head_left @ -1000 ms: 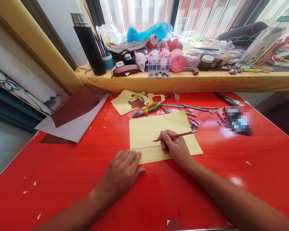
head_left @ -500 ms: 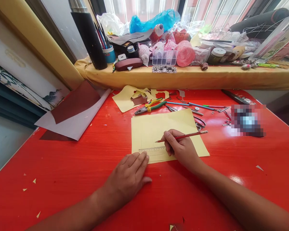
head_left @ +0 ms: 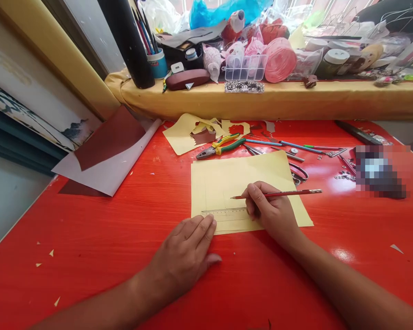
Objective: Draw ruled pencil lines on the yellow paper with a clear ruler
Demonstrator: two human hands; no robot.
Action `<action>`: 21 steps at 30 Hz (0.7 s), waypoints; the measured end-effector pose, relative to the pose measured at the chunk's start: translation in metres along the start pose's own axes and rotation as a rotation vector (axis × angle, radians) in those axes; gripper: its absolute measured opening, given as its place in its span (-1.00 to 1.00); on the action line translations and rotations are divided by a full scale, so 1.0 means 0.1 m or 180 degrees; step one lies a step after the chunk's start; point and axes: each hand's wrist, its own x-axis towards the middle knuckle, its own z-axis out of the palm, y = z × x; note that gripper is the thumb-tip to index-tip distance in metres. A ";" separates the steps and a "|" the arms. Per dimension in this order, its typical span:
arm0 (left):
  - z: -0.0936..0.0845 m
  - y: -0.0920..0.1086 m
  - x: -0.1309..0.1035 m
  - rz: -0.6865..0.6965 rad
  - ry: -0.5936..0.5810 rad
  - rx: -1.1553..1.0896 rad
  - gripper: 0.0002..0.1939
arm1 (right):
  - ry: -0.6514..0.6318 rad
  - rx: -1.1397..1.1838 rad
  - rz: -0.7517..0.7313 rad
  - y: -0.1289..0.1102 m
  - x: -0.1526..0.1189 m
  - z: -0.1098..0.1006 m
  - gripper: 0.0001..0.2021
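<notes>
Sheets of yellow paper (head_left: 241,176) lie stacked on the red table, with thin pencil lines on the top one. Across their lower part rests a clear ruler (head_left: 227,212). My left hand (head_left: 187,243) lies flat, its fingertips on the ruler's left end and the paper's near edge, thumb stretched out on the table. A red pencil (head_left: 291,193) is pinched in my right hand (head_left: 270,208), its tip pointing left over the paper above the ruler. Whether the tip touches the paper I cannot tell. The right hand covers the ruler's right end.
Behind the paper lie pliers (head_left: 220,146), yellow paper scraps (head_left: 182,135) and several slim tools. Brown and white sheets (head_left: 106,142) are at the left. A cluttered sill (head_left: 192,103) with a plastic organizer box (head_left: 245,68) borders the back. A blurred dark object (head_left: 380,172) sits at right.
The view has shifted slightly, so the table things appear a little farther right and the sill higher. Both hands keep nearly the same pose, the pencil still in the right.
</notes>
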 end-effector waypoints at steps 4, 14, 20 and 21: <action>-0.03 0.00 0.02 -0.0086 0.0004 0.0022 -0.43 | -0.0077 0.0064 0.0012 -0.01 -0.01 0.02 -0.53; -0.04 0.01 0.04 -0.0166 0.0052 -0.0018 -0.45 | -0.0101 0.0014 0.0006 -0.01 0.02 0.00 -0.54; -0.05 0.02 0.05 -0.0189 0.0058 -0.0025 -0.45 | -0.0032 -0.0100 0.0001 -0.02 0.01 -0.02 -0.54; -0.05 0.02 0.05 -0.0190 0.0054 -0.0029 -0.45 | -0.0036 -0.0110 -0.0003 -0.02 0.01 -0.01 -0.54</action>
